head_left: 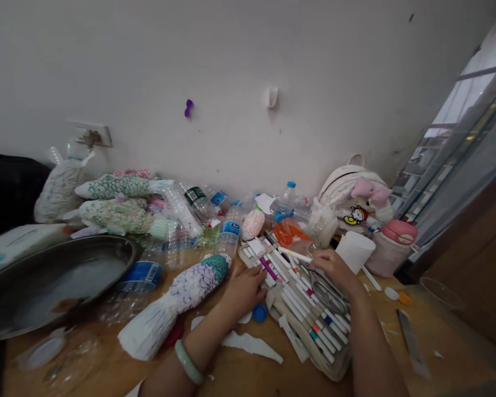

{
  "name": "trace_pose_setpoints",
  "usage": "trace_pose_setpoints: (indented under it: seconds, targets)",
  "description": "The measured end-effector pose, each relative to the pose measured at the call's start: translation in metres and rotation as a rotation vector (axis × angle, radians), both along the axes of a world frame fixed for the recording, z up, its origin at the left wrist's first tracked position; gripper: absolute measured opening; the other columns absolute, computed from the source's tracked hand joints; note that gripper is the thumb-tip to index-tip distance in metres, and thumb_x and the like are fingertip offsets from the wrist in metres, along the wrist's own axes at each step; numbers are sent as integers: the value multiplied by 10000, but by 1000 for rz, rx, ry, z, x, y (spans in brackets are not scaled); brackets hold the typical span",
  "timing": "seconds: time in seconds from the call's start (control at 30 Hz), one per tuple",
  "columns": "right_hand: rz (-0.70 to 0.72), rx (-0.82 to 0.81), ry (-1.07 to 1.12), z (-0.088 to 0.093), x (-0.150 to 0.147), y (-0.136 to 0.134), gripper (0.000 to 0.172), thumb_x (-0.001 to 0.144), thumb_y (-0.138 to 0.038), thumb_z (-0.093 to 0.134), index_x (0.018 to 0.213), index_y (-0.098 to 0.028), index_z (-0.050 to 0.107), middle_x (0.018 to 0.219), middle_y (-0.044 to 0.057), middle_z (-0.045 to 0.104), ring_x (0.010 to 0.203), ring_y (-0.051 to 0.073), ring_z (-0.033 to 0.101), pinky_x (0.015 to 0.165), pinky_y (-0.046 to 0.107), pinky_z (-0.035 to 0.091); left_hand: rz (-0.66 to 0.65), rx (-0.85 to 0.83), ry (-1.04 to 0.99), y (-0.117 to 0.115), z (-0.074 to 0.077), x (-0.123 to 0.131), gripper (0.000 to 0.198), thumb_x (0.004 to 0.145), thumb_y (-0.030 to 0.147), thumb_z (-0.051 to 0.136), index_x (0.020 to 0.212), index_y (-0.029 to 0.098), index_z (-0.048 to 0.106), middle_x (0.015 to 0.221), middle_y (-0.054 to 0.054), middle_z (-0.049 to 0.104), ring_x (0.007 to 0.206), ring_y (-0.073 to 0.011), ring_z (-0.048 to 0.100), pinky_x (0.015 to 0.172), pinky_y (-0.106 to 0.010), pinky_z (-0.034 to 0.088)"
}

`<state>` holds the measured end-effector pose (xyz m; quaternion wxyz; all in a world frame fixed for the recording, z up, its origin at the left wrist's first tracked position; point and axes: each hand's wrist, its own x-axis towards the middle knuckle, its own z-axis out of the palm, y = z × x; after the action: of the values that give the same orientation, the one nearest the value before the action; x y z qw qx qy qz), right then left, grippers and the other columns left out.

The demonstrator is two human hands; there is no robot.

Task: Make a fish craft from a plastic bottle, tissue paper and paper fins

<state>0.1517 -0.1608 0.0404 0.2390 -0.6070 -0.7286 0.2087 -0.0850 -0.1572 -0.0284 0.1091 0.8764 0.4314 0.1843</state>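
Note:
A white marker point(294, 254) with a yellow band is pinched between the fingers of my right hand point(334, 269), above an open marker case point(279, 306). Several white markers with coloured ends lie in that case. My left hand point(240, 291) rests at its left edge with fingers spread, the fingertips near a purple marker point(268, 268). To the left of this hand lies a white paper fish point(194, 286) with a green head and purple-blue scale marks. Scissors point(327, 292) lie on the markers, partly hidden by my right hand.
A large dark basin point(126, 251) with cloudy water stands at the left. Behind are more painted fish point(119, 187) and plastic bottles point(230, 231). A white backpack point(334, 184), a paper roll point(355, 251) and a pink container point(391, 256) stand right. A cutter point(411, 339) lies front right.

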Motion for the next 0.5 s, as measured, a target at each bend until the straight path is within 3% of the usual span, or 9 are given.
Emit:
trace_pose_setpoints:
  seconds: [0.07, 0.17, 0.23, 0.33, 0.5]
  targets:
    - [63, -28, 169, 4, 2, -5, 245, 631, -338, 403, 454, -194, 315, 490, -41, 273, 504, 105, 296, 483, 227, 253, 77, 67, -44, -3, 7, -3, 378, 803, 319, 492, 1171, 234, 514, 1267, -96, 529, 1131, -244, 500, 1032, -537, 193]
    - [170, -184, 173, 3, -13, -5, 236, 595, -359, 441, 455, -192, 352, 484, -46, 279, 503, 103, 282, 482, 224, 252, 200, 220, -139, -11, 26, -9, 437, 816, 366, 479, 1216, 192, 448, 1285, -115, 496, 1178, -251, 442, 1038, -530, 185]
    - [168, -199, 199, 2, -31, -3, 240, 605, -368, 449, 465, -192, 366, 495, -40, 316, 515, 106, 311, 494, 222, 278, 85, 194, -169, -18, 40, -13, 418, 823, 349, 480, 1195, 159, 452, 1241, -120, 518, 1165, -234, 442, 1005, -445, 290]
    - [1, -43, 360, 1, -63, 1, 292, 660, -426, 419, 486, -202, 352, 504, -32, 351, 511, 111, 346, 495, 229, 307, -86, -24, -201, -26, 53, -20, 250, 881, 246, 347, 1015, 161, 540, 992, -75, 611, 932, -175, 550, 814, -305, 431]
    - [-106, 324, 420, -5, -112, -2, 403, 753, -457, 406, 462, -211, 275, 448, -43, 306, 466, 100, 333, 461, 230, 267, -66, -284, -557, -32, 46, -30, 279, 900, 335, 285, 932, 172, 510, 781, -11, 561, 725, -131, 515, 687, -256, 415]
